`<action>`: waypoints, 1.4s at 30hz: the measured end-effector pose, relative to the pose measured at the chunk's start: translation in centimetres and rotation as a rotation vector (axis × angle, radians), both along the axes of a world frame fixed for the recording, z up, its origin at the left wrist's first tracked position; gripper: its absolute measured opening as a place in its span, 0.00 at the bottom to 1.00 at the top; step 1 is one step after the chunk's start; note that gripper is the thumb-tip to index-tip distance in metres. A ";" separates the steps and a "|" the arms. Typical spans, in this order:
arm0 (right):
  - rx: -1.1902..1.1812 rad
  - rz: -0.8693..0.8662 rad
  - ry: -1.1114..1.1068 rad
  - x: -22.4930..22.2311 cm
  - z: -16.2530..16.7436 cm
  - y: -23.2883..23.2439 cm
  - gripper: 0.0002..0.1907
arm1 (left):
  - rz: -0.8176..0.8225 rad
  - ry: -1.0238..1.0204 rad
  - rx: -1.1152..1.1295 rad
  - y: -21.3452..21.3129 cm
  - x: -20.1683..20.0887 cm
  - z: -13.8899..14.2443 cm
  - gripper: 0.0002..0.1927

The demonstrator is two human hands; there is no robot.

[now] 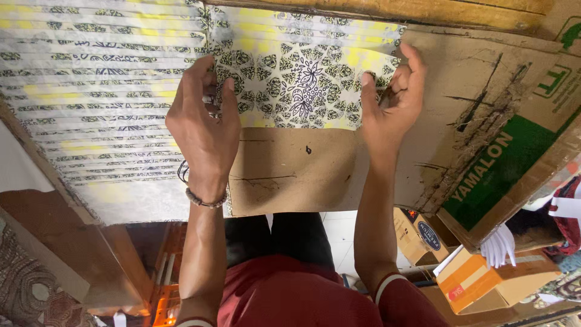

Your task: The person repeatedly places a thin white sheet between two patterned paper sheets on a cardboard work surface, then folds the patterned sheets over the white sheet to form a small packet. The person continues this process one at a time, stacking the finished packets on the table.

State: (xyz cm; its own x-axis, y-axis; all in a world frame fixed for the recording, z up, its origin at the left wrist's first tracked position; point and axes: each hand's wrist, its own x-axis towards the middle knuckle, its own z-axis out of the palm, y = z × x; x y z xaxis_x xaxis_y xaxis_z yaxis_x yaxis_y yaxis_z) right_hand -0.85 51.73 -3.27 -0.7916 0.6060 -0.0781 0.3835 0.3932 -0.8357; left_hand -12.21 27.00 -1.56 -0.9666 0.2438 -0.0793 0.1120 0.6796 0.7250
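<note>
A patterned fabric sheet (302,79), yellow and white with dark floral print, is lying on a brown cardboard board (290,169). The left hand (203,124) is pinching its left edge; the right hand (393,97) is gripping its right edge. More patterned sheets (97,91) are lying stacked, overlapping, to the left.
</note>
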 end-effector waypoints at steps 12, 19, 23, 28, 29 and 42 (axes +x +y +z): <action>0.040 0.014 0.029 0.6 -1.6 1.6 0.28 | -0.014 0.080 -0.076 -0.1 0.2 -1.2 0.24; -0.027 0.000 0.061 0.7 -1.7 1.8 0.28 | 0.001 0.063 -0.083 0.0 0.3 -0.8 0.24; -0.038 -0.015 0.038 0.8 -1.8 1.9 0.28 | 0.020 0.051 -0.089 0.1 0.4 -0.8 0.23; -0.049 -0.008 0.083 0.8 -2.1 2.1 0.27 | 0.032 0.069 -0.108 0.3 0.3 -1.1 0.22; -0.058 -0.008 0.077 0.8 -2.1 2.1 0.27 | 0.043 0.065 -0.106 0.4 0.3 -1.1 0.22; 0.069 -0.074 0.002 2.9 -1.8 2.8 0.25 | 0.164 0.005 -0.090 -1.3 0.4 0.8 0.17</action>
